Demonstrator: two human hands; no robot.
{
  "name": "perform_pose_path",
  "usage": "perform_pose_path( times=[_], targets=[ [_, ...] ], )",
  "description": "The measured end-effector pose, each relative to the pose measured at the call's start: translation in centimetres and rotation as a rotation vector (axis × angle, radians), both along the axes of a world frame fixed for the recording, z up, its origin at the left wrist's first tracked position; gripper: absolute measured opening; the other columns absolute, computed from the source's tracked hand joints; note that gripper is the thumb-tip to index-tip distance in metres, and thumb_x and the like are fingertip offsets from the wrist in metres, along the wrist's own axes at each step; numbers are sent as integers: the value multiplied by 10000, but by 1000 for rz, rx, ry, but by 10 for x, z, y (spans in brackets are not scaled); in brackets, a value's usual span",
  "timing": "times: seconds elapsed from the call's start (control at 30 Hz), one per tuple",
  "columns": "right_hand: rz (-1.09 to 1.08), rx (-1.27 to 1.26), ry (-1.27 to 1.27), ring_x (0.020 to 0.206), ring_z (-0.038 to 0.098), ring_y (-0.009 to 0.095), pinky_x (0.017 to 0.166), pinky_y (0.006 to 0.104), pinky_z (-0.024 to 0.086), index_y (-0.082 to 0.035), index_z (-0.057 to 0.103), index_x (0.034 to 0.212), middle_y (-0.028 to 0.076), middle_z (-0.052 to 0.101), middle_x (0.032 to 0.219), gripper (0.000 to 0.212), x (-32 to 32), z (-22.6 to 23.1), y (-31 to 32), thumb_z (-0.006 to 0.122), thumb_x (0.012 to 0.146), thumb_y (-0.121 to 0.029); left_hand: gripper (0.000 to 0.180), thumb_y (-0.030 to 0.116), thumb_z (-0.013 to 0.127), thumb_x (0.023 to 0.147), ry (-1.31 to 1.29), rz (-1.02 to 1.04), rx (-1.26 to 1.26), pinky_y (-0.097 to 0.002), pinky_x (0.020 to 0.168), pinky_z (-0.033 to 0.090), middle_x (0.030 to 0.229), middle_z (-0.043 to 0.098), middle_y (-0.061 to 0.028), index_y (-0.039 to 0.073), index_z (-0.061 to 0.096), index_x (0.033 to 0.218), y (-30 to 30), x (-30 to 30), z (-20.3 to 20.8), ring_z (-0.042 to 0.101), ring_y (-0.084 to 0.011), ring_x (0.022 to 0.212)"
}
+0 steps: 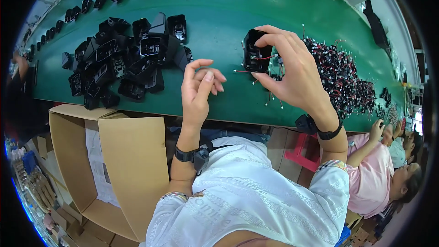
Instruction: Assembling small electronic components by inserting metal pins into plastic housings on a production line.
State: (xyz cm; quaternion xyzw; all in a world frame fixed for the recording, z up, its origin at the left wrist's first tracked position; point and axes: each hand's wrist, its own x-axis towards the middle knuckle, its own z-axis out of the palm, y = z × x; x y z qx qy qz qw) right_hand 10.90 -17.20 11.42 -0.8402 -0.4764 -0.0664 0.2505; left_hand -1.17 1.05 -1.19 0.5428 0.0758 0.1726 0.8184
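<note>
My right hand [295, 64] grips a black plastic housing [252, 64] by its rim, just above the green table, with the open side showing. Inside it a red wire [265, 58] runs across toward my fingers. Several small wired connectors [275, 72] lie on the table under and beside that hand. To the left, my left hand [200, 87] hovers near the table's front edge, fingers loosely bent and apart, with nothing visible in it. Beyond it is a heap of similar black housings [120, 66].
A large heap of wired connectors [343, 75] covers the right of the green table [215, 11]. More housings [100, 0] stand in a row at the far left. An open cardboard box [132, 164] sits below the front edge. A person in pink [370, 174] sits at the right.
</note>
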Motion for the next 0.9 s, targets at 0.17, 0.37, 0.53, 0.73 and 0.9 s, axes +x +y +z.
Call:
perform_pose_path(
  times=[0.17, 0.37, 0.53, 0.73, 0.9],
  targets=[
    [55, -15, -44, 1250, 581, 341, 1028, 427, 488, -103, 509, 1425, 118, 617, 1351, 782, 32, 5, 17, 828, 712, -86, 256, 70, 538, 1025, -72, 164, 147, -225, 700, 465, 957, 683, -102, 7, 505, 1270, 11, -15, 4, 605, -107, 803],
    [-7, -147, -58, 1214, 601, 361, 1006, 431, 514, -131, 444, 1476, 158, 602, 1345, 819, 144, -31, 48, 776, 727, -126, 252, 14, 670, 863, 4, 580, 765, -365, 816, 479, 1012, 671, -105, 15, 620, 1111, 20, -10, -4, 629, -256, 928],
    [-101, -274, -79, 1145, 630, 409, 956, 480, 544, -132, 424, 1477, 210, 621, 1272, 884, 220, -76, 57, 821, 690, -209, 308, -3, 705, 811, -16, 703, 1007, -421, 887, 465, 1105, 640, -149, 18, 617, 1106, 19, -5, -14, 591, -343, 1020],
    [-130, -301, -33, 1164, 618, 432, 985, 501, 534, -147, 414, 1493, 221, 618, 1315, 948, 236, -92, 62, 871, 673, -283, 368, 50, 759, 806, 34, 756, 1119, -458, 937, 446, 1130, 603, -161, 15, 598, 1135, 19, -6, -13, 574, -344, 1072],
    [-143, -282, -98, 1222, 573, 428, 1047, 503, 484, -144, 409, 1503, 217, 610, 1331, 941, 235, -93, 50, 866, 694, -293, 493, 152, 840, 774, 128, 718, 1125, -444, 913, 456, 1092, 586, -149, 20, 580, 1172, 16, -1, -16, 569, -341, 1040]
  ],
)
